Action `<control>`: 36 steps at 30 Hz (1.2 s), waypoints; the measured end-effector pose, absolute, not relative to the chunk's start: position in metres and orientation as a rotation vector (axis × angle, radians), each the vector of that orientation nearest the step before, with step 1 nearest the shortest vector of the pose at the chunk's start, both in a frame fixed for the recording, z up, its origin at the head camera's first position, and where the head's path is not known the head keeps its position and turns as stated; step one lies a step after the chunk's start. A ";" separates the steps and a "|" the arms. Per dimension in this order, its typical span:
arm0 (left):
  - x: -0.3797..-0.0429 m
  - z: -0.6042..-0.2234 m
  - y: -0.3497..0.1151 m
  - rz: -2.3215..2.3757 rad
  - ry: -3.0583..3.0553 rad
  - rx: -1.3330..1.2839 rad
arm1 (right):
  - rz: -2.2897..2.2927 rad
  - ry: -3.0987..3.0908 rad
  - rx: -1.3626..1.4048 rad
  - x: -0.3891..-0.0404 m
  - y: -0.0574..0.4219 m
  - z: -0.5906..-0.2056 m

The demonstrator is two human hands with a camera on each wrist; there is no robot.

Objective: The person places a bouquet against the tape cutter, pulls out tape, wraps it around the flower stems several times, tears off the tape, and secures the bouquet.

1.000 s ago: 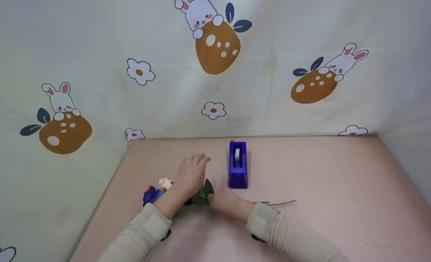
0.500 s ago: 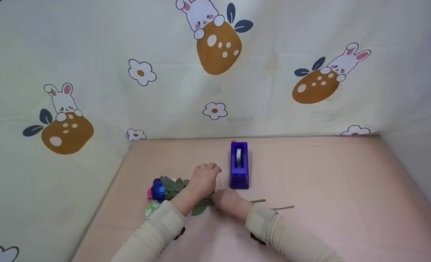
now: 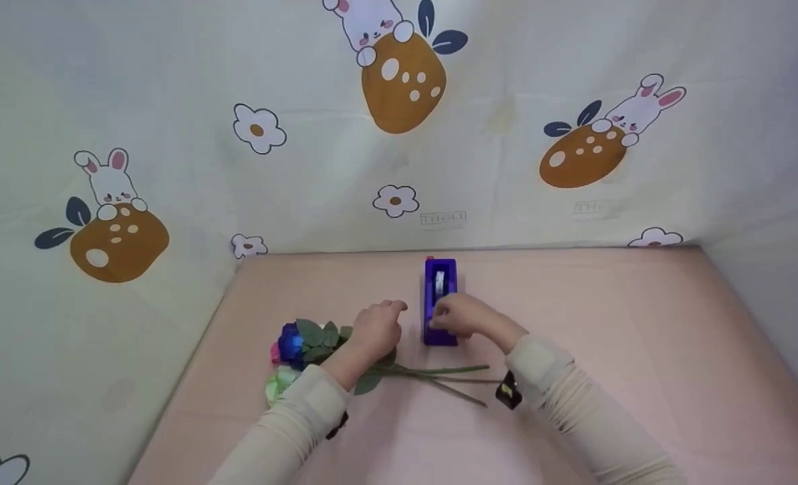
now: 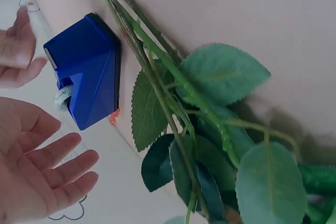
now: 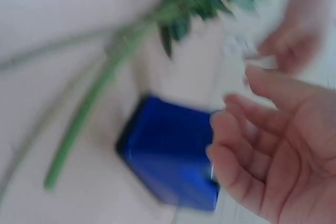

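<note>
Several artificial flowers (image 3: pixel 292 345) with green leaves (image 4: pixel 223 72) lie as a bunch on the table. Their heads, blue, pink and pale green, point left, and bare stems (image 3: pixel 439 370) fan out to the right. Over the leaves hovers my left hand (image 3: pixel 377 331), fingers relaxed and holding nothing, as the left wrist view confirms. A blue tape dispenser (image 3: pixel 441 337) with a roll of tape stands behind the stems. My right hand (image 3: pixel 464 315) is at the dispenser's front end, its fingers loosely bent with nothing visible between them; contact with the dispenser cannot be told.
The pinkish tabletop (image 3: pixel 607 323) extends right of the stems. Behind it rises a pale cloth backdrop (image 3: pixel 318 175) printed with rabbits and flowers. Dark wrist-camera parts (image 3: pixel 508 391) hang under the right sleeve.
My right hand has let go of the stems and moved up to the tape dispenser. The left hand has shifted slightly right. The flowers now lie on the table with stems spread.
</note>
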State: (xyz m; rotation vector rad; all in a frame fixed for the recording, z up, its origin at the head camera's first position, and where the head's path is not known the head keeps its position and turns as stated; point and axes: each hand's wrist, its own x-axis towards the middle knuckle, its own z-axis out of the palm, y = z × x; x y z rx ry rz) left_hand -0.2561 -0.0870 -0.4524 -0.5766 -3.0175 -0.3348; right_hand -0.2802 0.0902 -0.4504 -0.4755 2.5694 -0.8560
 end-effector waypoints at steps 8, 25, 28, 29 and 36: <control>-0.274 -0.467 -0.064 -0.905 -3.071 -0.428 | -1.512 2.172 0.129 -0.305 0.119 -0.476; -0.280 -0.480 -0.051 -0.931 -3.123 -0.272 | -1.495 2.139 0.235 -0.306 0.104 -0.476; -0.281 -0.478 -0.051 -0.919 -3.140 -0.256 | -1.597 2.042 0.251 -0.305 0.102 -0.475; -0.281 -0.479 -0.051 -0.920 -3.144 -0.250 | -1.636 1.997 0.257 -0.305 0.102 -0.475; -0.283 -0.478 -0.050 -0.895 -3.171 -0.228 | -1.874 1.658 0.386 -0.306 0.102 -0.469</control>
